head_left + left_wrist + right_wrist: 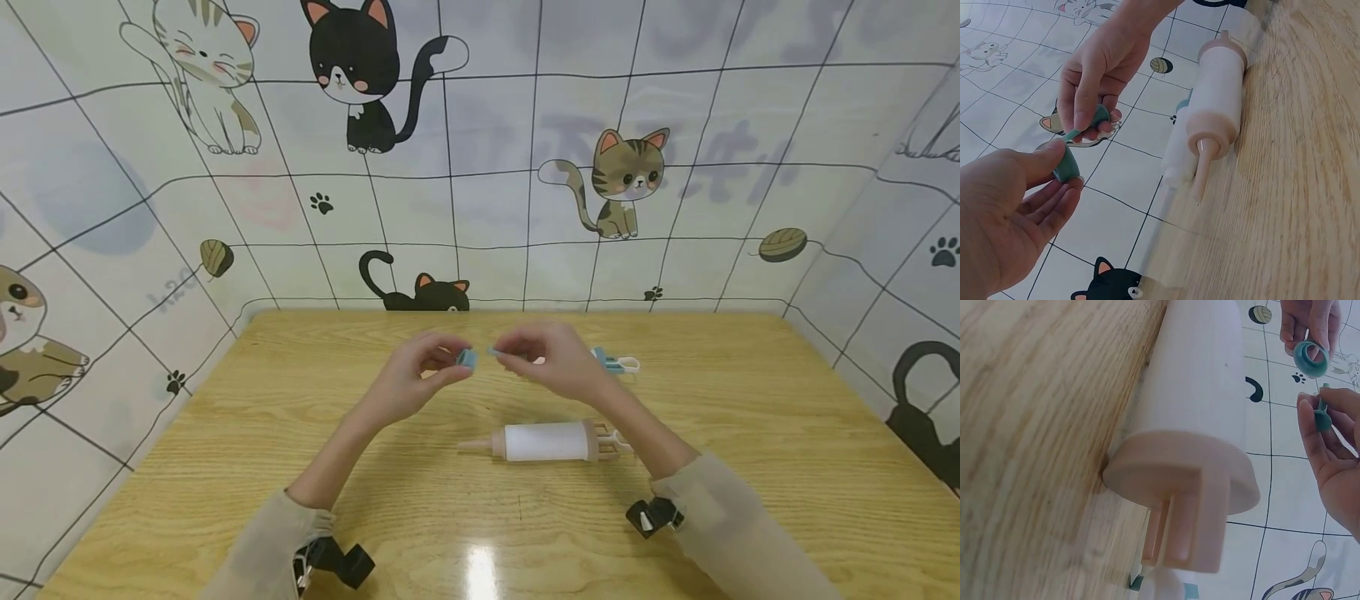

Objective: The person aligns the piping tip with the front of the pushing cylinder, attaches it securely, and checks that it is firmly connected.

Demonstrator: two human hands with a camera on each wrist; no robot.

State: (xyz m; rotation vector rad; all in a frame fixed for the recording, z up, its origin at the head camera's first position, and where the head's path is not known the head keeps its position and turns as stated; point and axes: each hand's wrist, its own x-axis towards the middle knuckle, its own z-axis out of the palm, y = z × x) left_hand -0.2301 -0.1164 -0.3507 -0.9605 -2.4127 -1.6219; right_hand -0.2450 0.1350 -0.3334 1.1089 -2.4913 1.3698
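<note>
The head view looks forward and down from above, farthest back, spanning the surface (420, 508) and patterned wall (487, 208). The 2 wrist views look forward from low down, turned sideways: the left faces the syringe's (546, 442) pointed nozzle (1205, 169), the right sits very near its flanged end (1179, 465). All 3 share the syringe, left hand (414, 377) and right hand (553, 358).

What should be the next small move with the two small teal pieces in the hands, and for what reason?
Probably bring the stemmed piece in the right hand to the ring in the left hand, thin end first. In the right wrist view, the ring shows an open hole, the thin end points towards the ring, and a gap separates them.
</note>
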